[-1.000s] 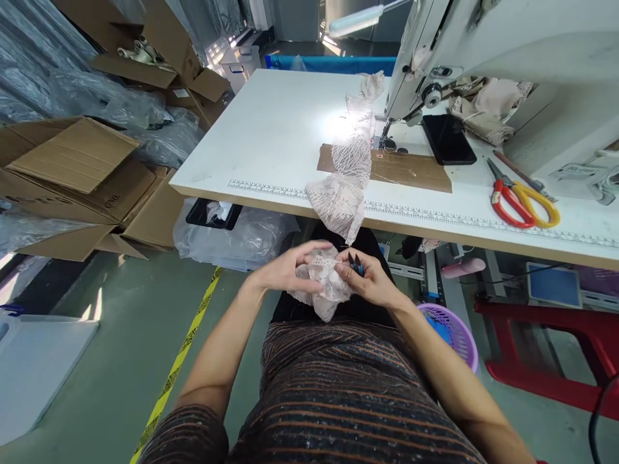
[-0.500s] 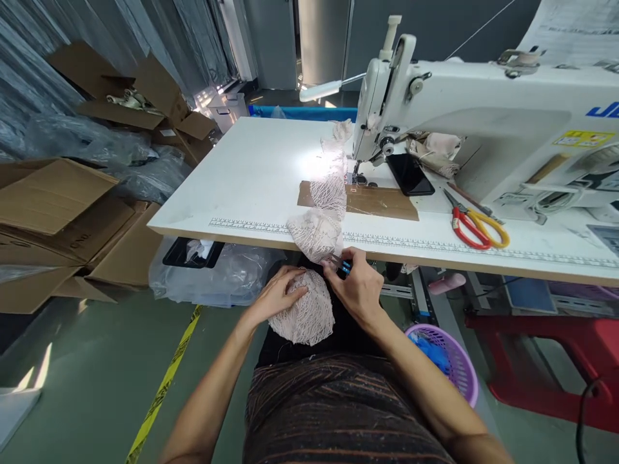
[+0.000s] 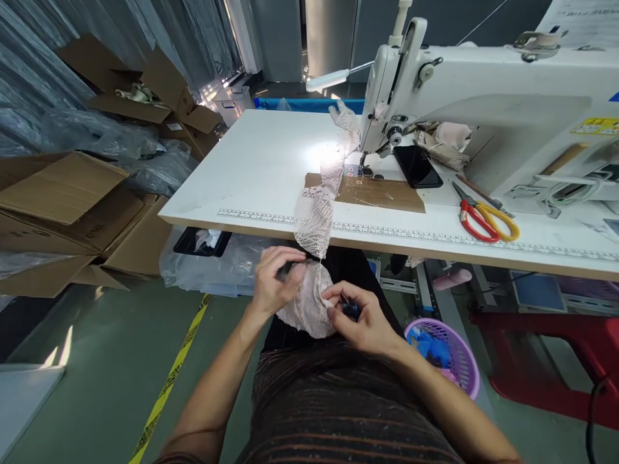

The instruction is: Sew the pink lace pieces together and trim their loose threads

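A pale pink lace piece (image 3: 304,306) rests over my lap below the table's front edge. My right hand (image 3: 362,319) pinches its right edge between thumb and fingers, and small dark blue thread snips (image 3: 350,308) sit tucked in the same hand. At the lace's upper left is my left hand (image 3: 273,283), fingers stretched and apart from the thumb, which lies by the fabric. More lace (image 3: 315,216) runs as a strip from beside the sewing machine's needle (image 3: 361,166) over the table edge. A thin thread seems to join it to the lap piece.
Red-and-yellow scissors (image 3: 483,219), a black phone (image 3: 416,166) and a brown cardboard strip (image 3: 382,195) lie on the white table (image 3: 232,174). A purple basket (image 3: 467,361) stands low on the right, near a red stool (image 3: 512,386). Cardboard boxes (image 3: 62,200) fill the left.
My right hand has come down from the table edge, the snips now tucked inwards, and holds the lap lace. My left hand has lifted and opened. The upper lace has separated from the lap piece.
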Demonstrator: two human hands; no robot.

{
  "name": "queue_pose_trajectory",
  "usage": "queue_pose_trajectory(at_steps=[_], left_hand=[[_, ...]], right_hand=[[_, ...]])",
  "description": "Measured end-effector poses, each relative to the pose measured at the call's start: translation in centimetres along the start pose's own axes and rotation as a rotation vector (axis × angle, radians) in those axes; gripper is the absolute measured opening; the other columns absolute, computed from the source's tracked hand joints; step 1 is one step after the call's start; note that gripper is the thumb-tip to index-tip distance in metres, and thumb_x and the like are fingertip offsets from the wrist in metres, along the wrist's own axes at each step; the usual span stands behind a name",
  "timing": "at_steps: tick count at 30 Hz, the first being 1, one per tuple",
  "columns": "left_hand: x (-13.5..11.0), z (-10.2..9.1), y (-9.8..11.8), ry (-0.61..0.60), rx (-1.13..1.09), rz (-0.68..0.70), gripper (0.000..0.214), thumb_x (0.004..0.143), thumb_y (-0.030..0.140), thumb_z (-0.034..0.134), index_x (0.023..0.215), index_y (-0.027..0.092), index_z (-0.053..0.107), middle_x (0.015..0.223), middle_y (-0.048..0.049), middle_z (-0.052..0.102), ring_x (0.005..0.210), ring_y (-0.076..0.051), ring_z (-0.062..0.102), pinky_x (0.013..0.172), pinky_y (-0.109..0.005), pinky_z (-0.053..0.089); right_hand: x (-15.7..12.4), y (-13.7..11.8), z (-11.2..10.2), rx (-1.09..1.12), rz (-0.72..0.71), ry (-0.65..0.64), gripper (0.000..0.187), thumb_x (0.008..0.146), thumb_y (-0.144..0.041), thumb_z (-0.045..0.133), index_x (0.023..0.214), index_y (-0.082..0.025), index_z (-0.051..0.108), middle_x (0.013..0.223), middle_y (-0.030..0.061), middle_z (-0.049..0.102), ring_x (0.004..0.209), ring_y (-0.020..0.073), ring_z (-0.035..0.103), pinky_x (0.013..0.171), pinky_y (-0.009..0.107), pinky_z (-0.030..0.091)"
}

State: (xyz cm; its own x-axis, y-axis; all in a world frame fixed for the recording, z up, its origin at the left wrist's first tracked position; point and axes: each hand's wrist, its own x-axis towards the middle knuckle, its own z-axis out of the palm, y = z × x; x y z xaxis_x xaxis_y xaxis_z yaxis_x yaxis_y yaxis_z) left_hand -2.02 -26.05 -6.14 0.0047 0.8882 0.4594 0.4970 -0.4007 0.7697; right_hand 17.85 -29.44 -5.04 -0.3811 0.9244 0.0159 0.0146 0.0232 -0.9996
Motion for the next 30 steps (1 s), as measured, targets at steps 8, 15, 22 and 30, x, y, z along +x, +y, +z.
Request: queue_pose_trajectory(at_steps=[8, 15, 22, 30], left_hand=[[-1.7, 2.7, 0.8, -0.500, -0.937, -0.610, 0.058, 0.069, 0.061, 0.078, 0.102, 0.014, 0.075, 0.077, -0.0074, 0.070, 0.066, -0.017, 0.064, 0.068, -0.030, 0.051], [-1.4, 1.0, 1.5, -0.371, -0.621, -0.675, 0.035, 0.067, 0.041, 0.088, 0.084, 0.013, 0.075, 0.079, -0.0055, 0.074, 0.067, -0.012, 0.062, 0.063, -0.024, 0.049], [-1.8, 0.4, 1.6, -0.402, -0.576, -0.637, 0.029, 0.076, 0.039, 0.082, 0.091, 0.013, 0.079, 0.089, -0.0087, 0.078, 0.075, -0.017, 0.068, 0.068, -0.025, 0.053], [-1.3, 0.4, 1.9, -0.345, -0.560, -0.630, 0.019, 0.077, 0.032, 0.079, 0.083, 0.014, 0.078, 0.079, -0.0042, 0.075, 0.066, -0.012, 0.061, 0.062, -0.022, 0.046]], right_hand=[[-1.8, 0.4, -1.4, -0.022, -0.043, -0.296, 0.013, 0.082, -0.016, 0.061, 0.093, -0.019, 0.068, 0.065, -0.0039, 0.053, 0.053, 0.0079, 0.042, 0.052, 0.022, 0.038], [1.5, 2.6, -3.8, -0.225, -0.010, -0.077, 0.034, 0.096, -0.048, 0.052, 0.092, -0.018, 0.068, 0.083, 0.0033, 0.065, 0.067, 0.0138, 0.051, 0.061, 0.027, 0.043], [3.1, 3.3, -3.0, -0.279, -0.021, -0.202, 0.059, 0.100, -0.065, 0.034, 0.066, -0.020, 0.051, 0.060, -0.0013, 0.049, 0.058, 0.0129, 0.043, 0.058, 0.027, 0.035], [3.8, 3.5, -2.3, -0.345, -0.065, -0.104, 0.053, 0.100, -0.061, 0.038, 0.079, -0.019, 0.063, 0.060, -0.0028, 0.048, 0.056, 0.0128, 0.042, 0.058, 0.027, 0.032]])
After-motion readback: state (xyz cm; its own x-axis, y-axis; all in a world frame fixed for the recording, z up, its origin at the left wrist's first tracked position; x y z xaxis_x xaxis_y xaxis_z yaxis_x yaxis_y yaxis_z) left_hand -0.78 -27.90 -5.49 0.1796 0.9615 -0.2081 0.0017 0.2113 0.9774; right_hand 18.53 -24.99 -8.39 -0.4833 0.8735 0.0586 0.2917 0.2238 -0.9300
